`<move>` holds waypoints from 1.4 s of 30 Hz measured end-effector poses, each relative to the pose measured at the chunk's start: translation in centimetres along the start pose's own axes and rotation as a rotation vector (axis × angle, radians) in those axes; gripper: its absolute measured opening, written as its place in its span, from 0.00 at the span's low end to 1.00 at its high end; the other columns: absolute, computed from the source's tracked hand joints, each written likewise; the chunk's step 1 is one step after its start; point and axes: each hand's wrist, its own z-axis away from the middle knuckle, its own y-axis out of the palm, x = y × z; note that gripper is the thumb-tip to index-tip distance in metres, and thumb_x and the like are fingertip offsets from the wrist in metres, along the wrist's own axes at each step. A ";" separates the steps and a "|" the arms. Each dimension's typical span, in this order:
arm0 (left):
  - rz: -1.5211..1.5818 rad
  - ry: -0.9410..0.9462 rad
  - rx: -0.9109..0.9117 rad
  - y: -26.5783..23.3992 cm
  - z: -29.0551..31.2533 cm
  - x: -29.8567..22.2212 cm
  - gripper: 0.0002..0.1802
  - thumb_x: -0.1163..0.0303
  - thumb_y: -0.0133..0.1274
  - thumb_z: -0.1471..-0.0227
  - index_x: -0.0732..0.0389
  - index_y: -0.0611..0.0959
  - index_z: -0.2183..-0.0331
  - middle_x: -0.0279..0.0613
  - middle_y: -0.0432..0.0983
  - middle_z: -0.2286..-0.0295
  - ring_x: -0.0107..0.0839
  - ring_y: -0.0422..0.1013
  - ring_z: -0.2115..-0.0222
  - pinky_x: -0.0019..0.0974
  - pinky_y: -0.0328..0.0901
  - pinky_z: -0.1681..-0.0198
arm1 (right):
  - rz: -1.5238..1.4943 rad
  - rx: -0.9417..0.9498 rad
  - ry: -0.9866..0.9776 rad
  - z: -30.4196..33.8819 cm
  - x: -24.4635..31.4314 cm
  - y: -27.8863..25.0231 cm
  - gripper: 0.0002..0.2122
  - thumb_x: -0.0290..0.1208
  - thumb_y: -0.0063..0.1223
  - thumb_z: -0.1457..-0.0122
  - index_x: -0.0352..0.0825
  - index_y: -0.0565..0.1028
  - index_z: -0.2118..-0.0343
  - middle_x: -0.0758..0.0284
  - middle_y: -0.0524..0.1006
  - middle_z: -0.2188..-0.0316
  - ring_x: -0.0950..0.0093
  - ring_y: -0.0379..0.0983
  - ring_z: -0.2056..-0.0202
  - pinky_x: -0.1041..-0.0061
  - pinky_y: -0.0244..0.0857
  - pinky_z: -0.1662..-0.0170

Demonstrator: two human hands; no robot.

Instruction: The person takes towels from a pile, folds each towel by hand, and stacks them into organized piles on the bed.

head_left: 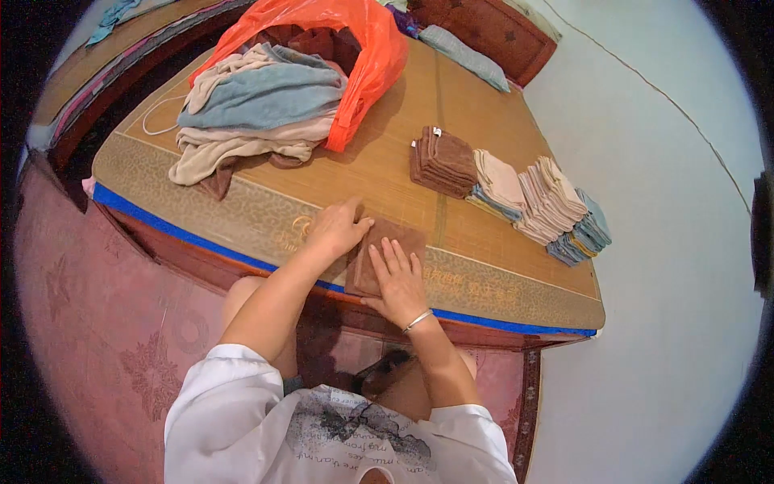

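A folded brown towel lies at the near edge of the mat-covered bed, in front of me. My right hand rests flat on its right part with the fingers spread; a bracelet is on that wrist. At the towel's upper left corner is my left hand, its fingers partly bent and apart, one fingertip touching the edge. Part of the towel is hidden under my right hand. Farther off to the right stands a stack of folded brown towels.
Beside the brown stack are piles of cream towels, striped pinkish towels and blue-grey towels, near the wall. An orange-red plastic bag at the far left spills loose towels. A pillow lies by the headboard.
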 end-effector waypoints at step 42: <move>0.989 -0.131 0.195 3.8 -1.0 1.0 0.32 0.65 0.53 0.49 0.64 0.61 0.46 0.36 0.70 0.75 0.22 0.67 0.78 0.25 0.64 0.76 | -1.984 -0.694 0.618 4.4 -7.2 -3.6 0.21 0.38 0.46 0.42 0.34 0.63 0.47 0.60 0.66 0.48 0.65 0.64 0.49 0.63 0.61 0.47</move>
